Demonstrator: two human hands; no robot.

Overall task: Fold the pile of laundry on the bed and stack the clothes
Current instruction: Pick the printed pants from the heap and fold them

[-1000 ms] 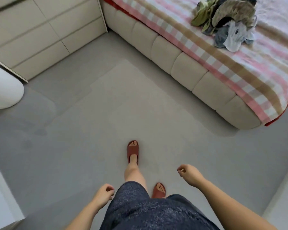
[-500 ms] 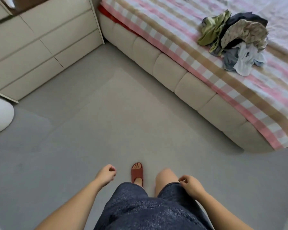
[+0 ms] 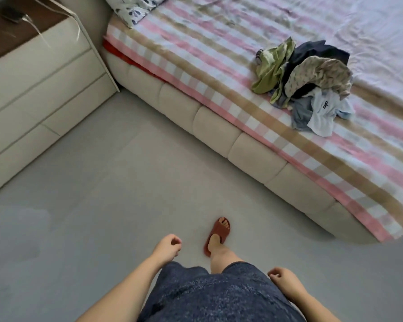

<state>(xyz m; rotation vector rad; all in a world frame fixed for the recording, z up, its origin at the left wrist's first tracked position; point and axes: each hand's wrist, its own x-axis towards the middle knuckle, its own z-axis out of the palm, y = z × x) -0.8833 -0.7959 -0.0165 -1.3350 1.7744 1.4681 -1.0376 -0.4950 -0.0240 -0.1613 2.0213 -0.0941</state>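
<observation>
A crumpled pile of laundry (image 3: pixel 305 87) lies on the bed (image 3: pixel 196 61) near its side edge, at the upper right. It mixes green, dark navy, patterned beige, grey and white pieces. Both hands hang low at my sides, far from the pile. My left hand (image 3: pixel 166 247) has loosely curled fingers and holds nothing. My right hand (image 3: pixel 283 281) is likewise loosely curled and holds nothing, beside my dark shorts.
The bed has a pink, beige and white striped cover and a padded cream side (image 3: pixel 254 154). A cream drawer unit (image 3: pixel 37 96) with a dark top stands at the left, cables on it. Grey floor (image 3: pixel 102 194) lies between. My foot in a red slipper (image 3: pixel 218 234) steps forward.
The view has shifted up and closer to the bed, so more of the bed and a pillow show. My legs have swapped stride; both hands swing at my sides.
</observation>
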